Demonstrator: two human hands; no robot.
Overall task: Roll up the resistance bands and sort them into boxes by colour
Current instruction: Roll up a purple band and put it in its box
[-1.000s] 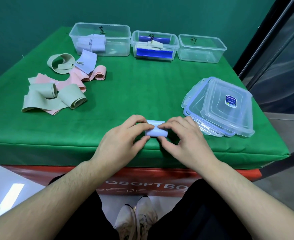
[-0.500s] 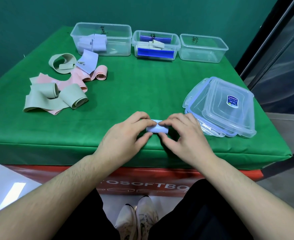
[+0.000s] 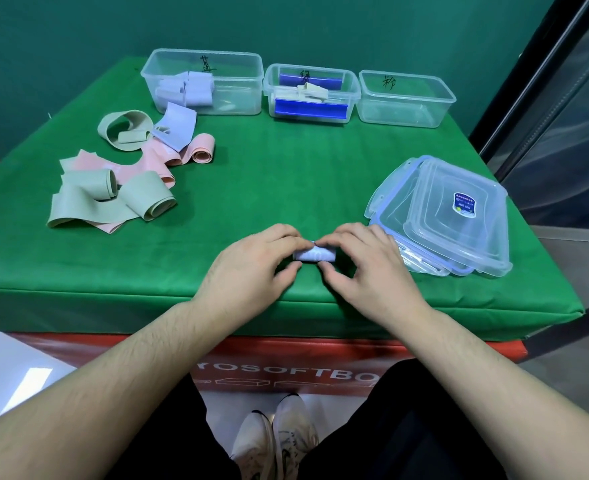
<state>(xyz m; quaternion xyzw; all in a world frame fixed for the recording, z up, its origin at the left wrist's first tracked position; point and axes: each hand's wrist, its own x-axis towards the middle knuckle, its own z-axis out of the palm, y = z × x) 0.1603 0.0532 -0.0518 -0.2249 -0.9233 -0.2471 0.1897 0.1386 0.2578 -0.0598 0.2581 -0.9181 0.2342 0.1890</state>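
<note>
Band (image 3: 314, 254) pale lilac, tightly rolled, pinched between both hands.

My left hand (image 3: 251, 271) and right hand (image 3: 365, 268) meet in front of me, both forearms reaching forward. Each hand's fingers curl over the top of a small roll while the thumbs press in from the near side, pinching it.

- Head view: worn camera, looking forward and down over the green table (image 3: 286, 188), near its front edge; wide-angle.
- Single view; nothing shared.
</note>
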